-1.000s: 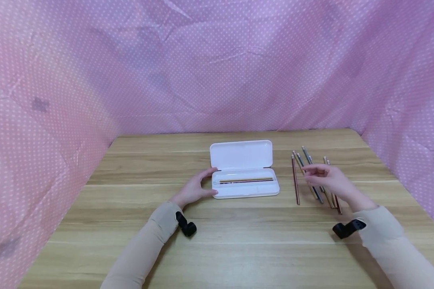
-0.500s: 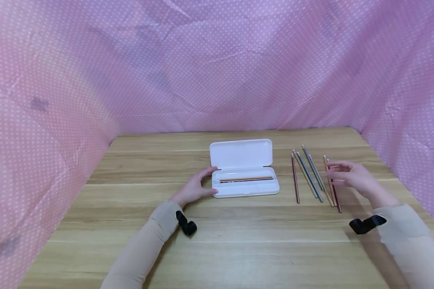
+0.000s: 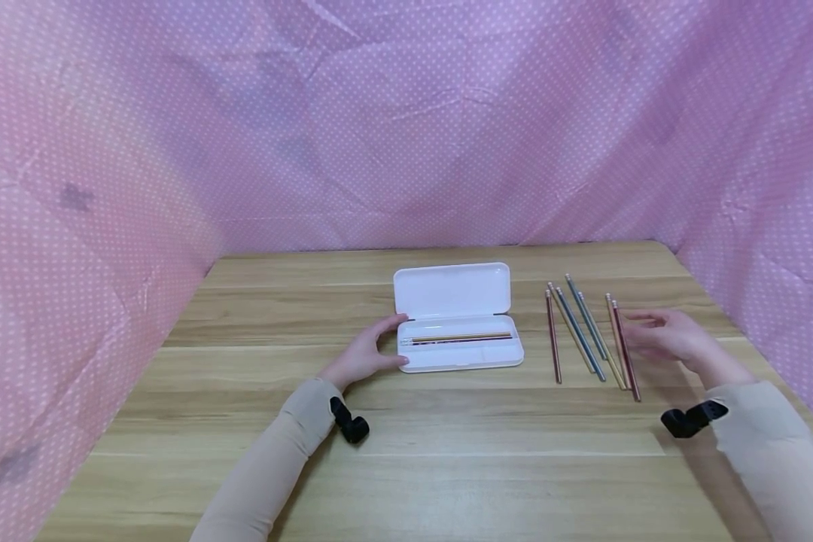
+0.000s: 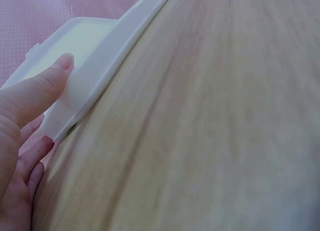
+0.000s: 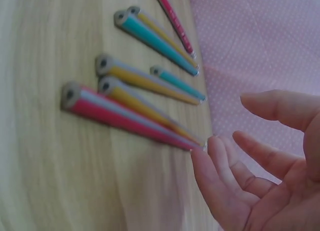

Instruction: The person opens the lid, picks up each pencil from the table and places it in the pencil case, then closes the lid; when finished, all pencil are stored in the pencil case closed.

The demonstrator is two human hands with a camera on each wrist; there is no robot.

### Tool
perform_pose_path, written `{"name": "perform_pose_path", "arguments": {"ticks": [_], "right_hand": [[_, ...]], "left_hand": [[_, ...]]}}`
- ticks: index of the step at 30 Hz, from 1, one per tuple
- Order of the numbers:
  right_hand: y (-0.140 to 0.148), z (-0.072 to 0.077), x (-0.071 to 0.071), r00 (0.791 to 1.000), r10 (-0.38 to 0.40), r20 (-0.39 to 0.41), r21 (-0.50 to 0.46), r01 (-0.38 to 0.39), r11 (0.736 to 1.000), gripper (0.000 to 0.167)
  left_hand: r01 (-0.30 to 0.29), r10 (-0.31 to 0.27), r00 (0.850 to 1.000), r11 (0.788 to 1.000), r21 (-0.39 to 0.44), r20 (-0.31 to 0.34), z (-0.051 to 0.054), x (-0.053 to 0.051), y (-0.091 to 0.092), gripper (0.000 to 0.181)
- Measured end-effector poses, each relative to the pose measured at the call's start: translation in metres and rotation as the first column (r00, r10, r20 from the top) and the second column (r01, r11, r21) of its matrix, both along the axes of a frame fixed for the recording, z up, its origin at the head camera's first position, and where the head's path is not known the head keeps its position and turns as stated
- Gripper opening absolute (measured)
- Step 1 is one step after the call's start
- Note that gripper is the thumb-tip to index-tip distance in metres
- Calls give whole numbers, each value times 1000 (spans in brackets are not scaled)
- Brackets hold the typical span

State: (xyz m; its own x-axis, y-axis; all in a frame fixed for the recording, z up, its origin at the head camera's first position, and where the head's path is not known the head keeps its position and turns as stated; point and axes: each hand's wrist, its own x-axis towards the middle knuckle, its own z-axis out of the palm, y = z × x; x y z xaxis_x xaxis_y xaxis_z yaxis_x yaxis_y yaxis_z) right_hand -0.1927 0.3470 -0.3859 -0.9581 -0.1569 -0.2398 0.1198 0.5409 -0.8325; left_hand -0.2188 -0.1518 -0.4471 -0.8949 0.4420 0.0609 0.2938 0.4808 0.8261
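Observation:
My left hand (image 3: 362,357) grips the left end of a white pencil case (image 3: 461,361), thumb at its front corner and fingers at the back corner. In the left wrist view the thumb (image 4: 47,86) presses against the case's wall (image 4: 100,71). The case's lid (image 3: 452,292) lies folded back. A yellow pencil (image 3: 461,336) and a dark red one lie inside. Just right of the loose pencils hovers my right hand (image 3: 674,342), fingers loosely bent and holding nothing. Nearest to it is a red pencil (image 5: 125,113), its eraser end by the fingertips; whether they touch I cannot tell.
Several loose pencils lie right of the case, erasers pointing away: a red one (image 3: 552,336) nearest the case, then gold and blue ones (image 3: 580,335). Beyond the wooden table (image 3: 447,467) hangs a pink dotted cloth (image 3: 379,150).
My right hand has moved right, from above the loose pencils to just past the rightmost red pencil. My left hand stays on the case, and the pencils lie as before.

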Motion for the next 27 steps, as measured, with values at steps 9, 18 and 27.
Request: {"name": "perform_pose_path", "arguments": {"ticks": [9, 18, 27], "right_hand": [[12, -11, -2, 995, -25, 95, -63, 31, 998, 70], [10, -15, -4, 993, -47, 104, 31, 44, 999, 73], [8, -15, -7, 992, -75, 104, 103, 64, 993, 71]], "left_hand": [[10, -10, 1000, 1000, -5, -3, 2, -1, 1, 76], [15, -15, 1000, 1000, -10, 2, 1, 1, 2, 77], [2, -2, 1000, 1000, 6, 16, 2, 1, 1, 76]]}}
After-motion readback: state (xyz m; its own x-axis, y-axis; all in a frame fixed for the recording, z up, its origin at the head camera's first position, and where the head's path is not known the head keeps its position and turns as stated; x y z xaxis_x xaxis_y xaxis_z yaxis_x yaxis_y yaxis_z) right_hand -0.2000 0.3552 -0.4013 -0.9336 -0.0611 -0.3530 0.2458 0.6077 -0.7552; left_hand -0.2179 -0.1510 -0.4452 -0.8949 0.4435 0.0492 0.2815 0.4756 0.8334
